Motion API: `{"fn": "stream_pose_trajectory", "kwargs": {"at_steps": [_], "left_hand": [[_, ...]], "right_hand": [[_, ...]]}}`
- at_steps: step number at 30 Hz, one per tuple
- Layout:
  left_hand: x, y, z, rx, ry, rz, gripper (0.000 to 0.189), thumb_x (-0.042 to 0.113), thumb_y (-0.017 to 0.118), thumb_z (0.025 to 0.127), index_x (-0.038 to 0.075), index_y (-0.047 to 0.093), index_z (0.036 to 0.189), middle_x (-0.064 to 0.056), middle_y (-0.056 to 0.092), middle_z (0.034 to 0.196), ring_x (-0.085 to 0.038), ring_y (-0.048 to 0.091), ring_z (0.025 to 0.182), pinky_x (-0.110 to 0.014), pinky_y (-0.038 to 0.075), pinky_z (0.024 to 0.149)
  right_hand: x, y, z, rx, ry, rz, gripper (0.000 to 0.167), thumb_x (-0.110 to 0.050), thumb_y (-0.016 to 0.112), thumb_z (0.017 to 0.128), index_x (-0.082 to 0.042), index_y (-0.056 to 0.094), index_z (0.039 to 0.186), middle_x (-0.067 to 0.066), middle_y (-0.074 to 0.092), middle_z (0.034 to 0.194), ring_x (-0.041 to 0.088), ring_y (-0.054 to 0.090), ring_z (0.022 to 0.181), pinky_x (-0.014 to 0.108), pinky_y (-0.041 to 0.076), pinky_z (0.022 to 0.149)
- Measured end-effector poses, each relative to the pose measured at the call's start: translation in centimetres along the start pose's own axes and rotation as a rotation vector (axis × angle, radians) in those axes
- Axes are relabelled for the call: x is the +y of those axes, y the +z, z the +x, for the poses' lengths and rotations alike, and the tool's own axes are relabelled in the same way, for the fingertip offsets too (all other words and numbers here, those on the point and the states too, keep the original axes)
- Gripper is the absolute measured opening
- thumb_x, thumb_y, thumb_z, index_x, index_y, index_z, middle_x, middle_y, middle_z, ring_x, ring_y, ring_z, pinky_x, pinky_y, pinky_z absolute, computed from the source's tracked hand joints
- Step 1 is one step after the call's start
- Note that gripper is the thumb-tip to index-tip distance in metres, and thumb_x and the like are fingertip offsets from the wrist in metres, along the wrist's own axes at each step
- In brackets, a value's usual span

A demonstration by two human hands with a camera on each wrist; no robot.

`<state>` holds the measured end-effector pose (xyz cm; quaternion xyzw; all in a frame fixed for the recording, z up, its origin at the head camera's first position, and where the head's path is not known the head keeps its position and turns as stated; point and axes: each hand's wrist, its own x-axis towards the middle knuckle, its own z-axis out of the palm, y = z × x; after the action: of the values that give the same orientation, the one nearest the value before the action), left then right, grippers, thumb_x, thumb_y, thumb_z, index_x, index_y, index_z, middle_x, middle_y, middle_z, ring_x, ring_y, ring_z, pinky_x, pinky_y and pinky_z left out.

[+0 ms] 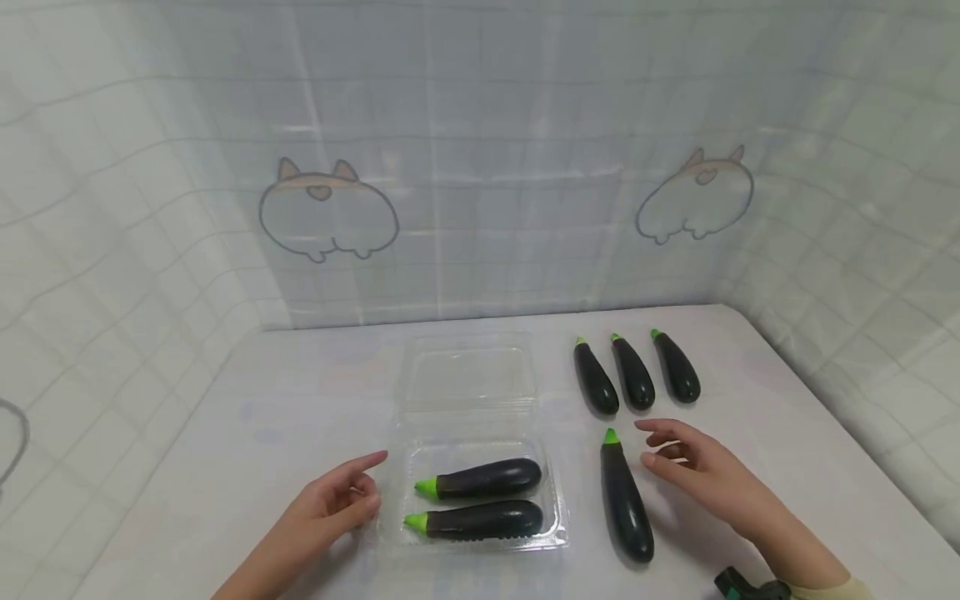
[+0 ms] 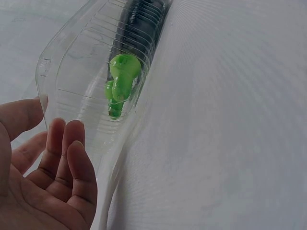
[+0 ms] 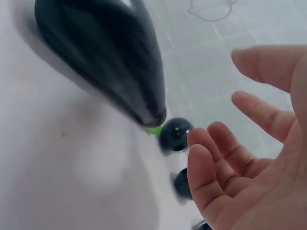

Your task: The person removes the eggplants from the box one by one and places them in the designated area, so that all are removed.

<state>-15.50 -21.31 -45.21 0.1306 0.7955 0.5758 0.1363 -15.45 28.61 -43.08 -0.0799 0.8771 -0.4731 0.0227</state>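
Observation:
Two dark eggplants with green stems, the upper eggplant (image 1: 491, 479) and the lower eggplant (image 1: 483, 520), lie side by side in a clear plastic clamshell box (image 1: 555, 533), lid folded back. Left of the box is my left hand (image 1: 326, 508), fingers loosely bent and holding nothing; in the left wrist view its fingertips (image 2: 56, 125) are right at the box's rim. My right hand (image 1: 701, 471) hovers empty, thumb and fingers apart, just right of a single eggplant (image 1: 627, 504) on the table. That eggplant (image 3: 103, 52) looms large in the right wrist view.
Three more eggplants lie in a row at the back right: a left one (image 1: 596, 379), a middle one (image 1: 634, 373) and a right one (image 1: 677, 367). The clear lid (image 1: 468, 375) lies flat behind the box. White tiled-pattern curtains (image 1: 480, 283) enclose the white table (image 1: 247, 433).

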Motion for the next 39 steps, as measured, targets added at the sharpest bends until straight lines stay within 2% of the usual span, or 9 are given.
{"fn": "stream_pose_trajectory", "kwargs": {"at_steps": [5,8,14,22,29,39], "left_hand": [[-0.1,0.0,0.2,-0.026,0.066,-0.007,0.055,0.015,0.063,0.099,0.002,0.041,0.148,-0.019,0.057,0.103,-0.021,0.063,0.083,-0.030,0.053,0.070],[-0.2,0.0,0.3,-0.028,0.082,-0.012,0.055,0.013,0.063,0.099,0.001,0.041,0.147,-0.019,0.057,0.103,-0.020,0.063,0.083,-0.030,0.053,0.070],[-0.3,0.1,0.3,-0.019,0.069,-0.014,0.056,0.014,0.064,0.098,0.002,0.042,0.147,-0.018,0.057,0.103,-0.019,0.063,0.083,-0.030,0.053,0.070],[-0.3,0.3,0.1,-0.007,0.051,-0.018,0.057,0.016,0.065,0.097,0.003,0.042,0.147,-0.017,0.057,0.104,-0.019,0.063,0.084,-0.029,0.053,0.070],[-0.3,0.4,0.1,-0.008,0.042,-0.027,0.056,0.016,0.065,0.098,0.002,0.042,0.147,-0.017,0.057,0.104,-0.018,0.063,0.084,-0.029,0.053,0.071],[-0.4,0.1,0.3,-0.002,0.029,-0.017,0.057,0.016,0.065,0.097,0.002,0.042,0.147,-0.016,0.057,0.102,-0.018,0.062,0.081,-0.029,0.053,0.069]], "right_hand": [[-0.4,-0.6,-0.3,0.020,-0.089,0.015,0.046,-0.026,0.068,0.096,-0.010,0.055,0.137,0.014,0.059,0.127,0.013,0.063,0.104,0.028,0.052,0.081],[-0.8,-1.0,-0.2,0.008,-0.107,0.026,0.044,-0.026,0.067,0.097,-0.012,0.054,0.137,0.013,0.058,0.130,0.012,0.062,0.106,0.029,0.053,0.081],[-1.8,-1.4,0.5,-0.023,-0.122,0.025,0.042,-0.029,0.067,0.097,-0.019,0.054,0.135,0.002,0.055,0.134,0.013,0.061,0.110,0.030,0.053,0.084],[-3.8,-1.4,1.8,-0.080,-0.160,-0.002,0.046,-0.034,0.066,0.096,-0.022,0.052,0.138,0.000,0.053,0.138,0.016,0.060,0.113,0.031,0.053,0.086],[-5.3,-0.4,3.0,-0.128,-0.190,0.017,0.049,-0.031,0.069,0.095,-0.014,0.052,0.138,0.003,0.054,0.137,0.022,0.060,0.115,0.030,0.053,0.086],[-7.3,1.4,4.8,-0.199,-0.241,0.015,0.049,-0.033,0.070,0.094,-0.018,0.053,0.138,0.000,0.055,0.135,0.020,0.059,0.115,0.032,0.052,0.089]]}}
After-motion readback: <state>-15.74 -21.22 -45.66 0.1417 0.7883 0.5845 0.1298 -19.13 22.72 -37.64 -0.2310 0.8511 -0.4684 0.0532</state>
